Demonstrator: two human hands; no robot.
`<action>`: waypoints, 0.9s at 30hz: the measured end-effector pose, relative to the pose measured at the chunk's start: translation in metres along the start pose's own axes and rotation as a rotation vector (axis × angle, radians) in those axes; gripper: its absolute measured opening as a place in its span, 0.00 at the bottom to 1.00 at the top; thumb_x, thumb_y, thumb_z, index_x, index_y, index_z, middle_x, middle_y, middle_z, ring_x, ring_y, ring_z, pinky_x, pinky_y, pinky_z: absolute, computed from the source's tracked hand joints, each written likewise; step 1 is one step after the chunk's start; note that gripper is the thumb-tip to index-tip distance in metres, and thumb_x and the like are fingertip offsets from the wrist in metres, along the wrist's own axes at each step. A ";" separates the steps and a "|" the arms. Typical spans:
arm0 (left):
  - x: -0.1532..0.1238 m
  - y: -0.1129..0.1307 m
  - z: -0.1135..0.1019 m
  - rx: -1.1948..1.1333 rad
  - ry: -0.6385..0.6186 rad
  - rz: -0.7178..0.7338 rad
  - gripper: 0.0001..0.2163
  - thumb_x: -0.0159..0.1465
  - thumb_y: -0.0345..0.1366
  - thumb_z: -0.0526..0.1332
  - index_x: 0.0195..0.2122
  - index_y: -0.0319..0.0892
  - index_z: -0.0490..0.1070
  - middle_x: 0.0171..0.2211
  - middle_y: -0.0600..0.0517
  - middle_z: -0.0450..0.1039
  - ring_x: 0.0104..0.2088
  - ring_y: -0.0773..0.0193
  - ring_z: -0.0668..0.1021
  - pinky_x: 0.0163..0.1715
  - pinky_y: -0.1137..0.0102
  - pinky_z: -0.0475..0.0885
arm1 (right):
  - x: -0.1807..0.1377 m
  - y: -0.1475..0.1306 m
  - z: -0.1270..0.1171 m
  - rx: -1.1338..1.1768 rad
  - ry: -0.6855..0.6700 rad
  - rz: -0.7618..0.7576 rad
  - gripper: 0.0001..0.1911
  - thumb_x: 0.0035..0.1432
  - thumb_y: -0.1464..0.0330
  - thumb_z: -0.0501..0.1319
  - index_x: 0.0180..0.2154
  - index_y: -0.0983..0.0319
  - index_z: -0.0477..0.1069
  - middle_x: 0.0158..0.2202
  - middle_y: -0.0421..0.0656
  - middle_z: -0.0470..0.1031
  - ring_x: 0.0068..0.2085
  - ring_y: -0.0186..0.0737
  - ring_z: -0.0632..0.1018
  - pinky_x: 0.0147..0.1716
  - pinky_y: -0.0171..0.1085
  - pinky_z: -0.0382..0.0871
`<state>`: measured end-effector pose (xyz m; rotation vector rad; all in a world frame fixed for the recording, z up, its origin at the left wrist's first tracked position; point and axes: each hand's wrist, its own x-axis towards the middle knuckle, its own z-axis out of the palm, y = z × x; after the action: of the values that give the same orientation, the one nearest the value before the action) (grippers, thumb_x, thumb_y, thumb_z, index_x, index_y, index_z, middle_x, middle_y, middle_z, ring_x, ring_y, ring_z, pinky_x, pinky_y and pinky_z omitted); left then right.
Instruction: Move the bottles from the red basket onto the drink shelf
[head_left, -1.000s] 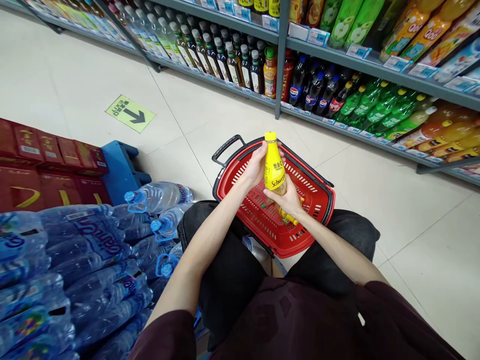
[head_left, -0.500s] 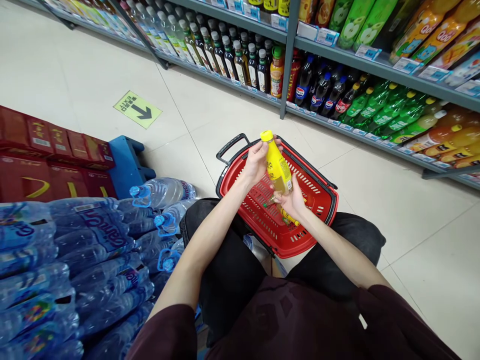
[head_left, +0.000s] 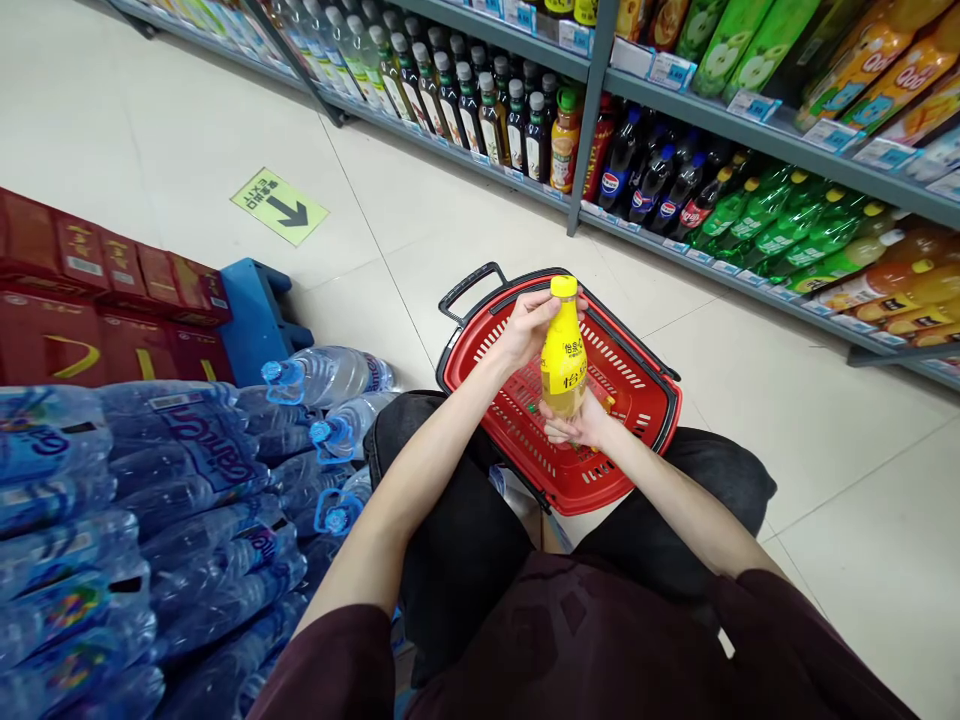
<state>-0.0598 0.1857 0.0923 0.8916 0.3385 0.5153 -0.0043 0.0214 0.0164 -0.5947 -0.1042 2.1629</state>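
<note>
A yellow drink bottle [head_left: 564, 355] with a yellow cap is held nearly upright between both hands, its printed label facing me. My left hand [head_left: 531, 325] grips it just below the cap, fingers passing behind the neck. Around the bottom, my right hand [head_left: 576, 422] is closed with its fingers wrapped under the base. Directly beneath is a red shopping basket [head_left: 510, 440] with a black rim and a black handle [head_left: 472, 288] folded out to the far left. Inside it, small green and yellow items show partly behind my right hand.
Shrink-wrapped water bottles [head_left: 187, 460] and large blue-capped jugs [head_left: 326, 378] stand at my left, with red cartons [head_left: 112, 300] on a blue pallet [head_left: 259, 310] behind. Shelves of drinks [head_left: 675, 190] run across the far side. A green arrow sign [head_left: 280, 205] lies on the floor.
The bottle has turned so its front label faces me, and it stands more upright. Both hands have shifted slightly to the right and down with it, still gripping neck and base.
</note>
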 end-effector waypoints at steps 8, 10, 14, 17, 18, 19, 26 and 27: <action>-0.001 0.000 -0.001 -0.033 -0.005 -0.024 0.22 0.48 0.51 0.78 0.39 0.42 0.82 0.42 0.45 0.85 0.47 0.50 0.84 0.45 0.61 0.79 | 0.003 0.000 -0.002 0.038 -0.061 0.014 0.37 0.69 0.50 0.27 0.29 0.61 0.66 0.09 0.35 0.52 0.15 0.33 0.47 0.18 0.31 0.49; -0.001 -0.001 -0.002 -0.037 0.009 -0.027 0.21 0.50 0.50 0.77 0.39 0.42 0.82 0.43 0.44 0.85 0.48 0.50 0.84 0.46 0.61 0.79 | 0.003 -0.002 -0.001 0.054 -0.032 0.010 0.36 0.69 0.51 0.28 0.30 0.62 0.66 0.09 0.34 0.52 0.16 0.33 0.46 0.18 0.31 0.49; 0.000 -0.001 -0.004 -0.022 0.043 -0.057 0.19 0.55 0.49 0.75 0.41 0.41 0.82 0.44 0.43 0.84 0.50 0.49 0.83 0.47 0.60 0.79 | 0.002 -0.004 0.000 0.088 0.008 0.023 0.36 0.70 0.52 0.29 0.29 0.63 0.67 0.10 0.34 0.50 0.16 0.31 0.44 0.18 0.29 0.49; 0.000 -0.001 -0.003 -0.020 0.056 -0.064 0.18 0.58 0.48 0.73 0.43 0.41 0.82 0.45 0.43 0.84 0.50 0.49 0.83 0.48 0.60 0.80 | 0.001 -0.004 0.003 0.103 0.019 0.017 0.35 0.70 0.50 0.32 0.29 0.62 0.67 0.10 0.33 0.49 0.16 0.31 0.44 0.18 0.30 0.50; 0.000 -0.001 -0.003 -0.020 0.058 -0.064 0.18 0.59 0.48 0.72 0.44 0.41 0.82 0.45 0.43 0.84 0.50 0.50 0.83 0.48 0.61 0.80 | 0.001 -0.004 0.004 0.108 0.025 0.012 0.35 0.70 0.50 0.32 0.30 0.62 0.67 0.10 0.33 0.50 0.16 0.32 0.45 0.18 0.30 0.50; 0.000 -0.001 -0.003 -0.018 0.058 -0.063 0.18 0.59 0.48 0.72 0.45 0.42 0.82 0.46 0.44 0.84 0.50 0.50 0.83 0.47 0.61 0.80 | 0.001 -0.003 0.005 0.116 0.034 0.004 0.35 0.70 0.49 0.33 0.30 0.62 0.67 0.11 0.33 0.50 0.16 0.32 0.46 0.18 0.31 0.51; 0.003 -0.001 -0.003 0.022 0.080 -0.070 0.23 0.64 0.54 0.66 0.52 0.42 0.80 0.46 0.44 0.84 0.45 0.53 0.85 0.42 0.64 0.81 | -0.001 -0.003 0.017 0.163 0.067 -0.126 0.37 0.71 0.47 0.33 0.38 0.63 0.72 0.17 0.38 0.61 0.19 0.35 0.57 0.21 0.33 0.57; 0.004 0.000 -0.002 0.011 0.093 -0.072 0.24 0.65 0.55 0.65 0.53 0.42 0.79 0.45 0.44 0.84 0.44 0.54 0.85 0.41 0.65 0.82 | -0.002 -0.003 0.018 0.164 0.075 -0.137 0.37 0.71 0.47 0.33 0.40 0.63 0.73 0.19 0.39 0.63 0.21 0.37 0.60 0.22 0.33 0.59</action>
<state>-0.0578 0.1891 0.0906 0.8644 0.4567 0.4891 -0.0092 0.0247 0.0340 -0.5573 0.0704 1.9919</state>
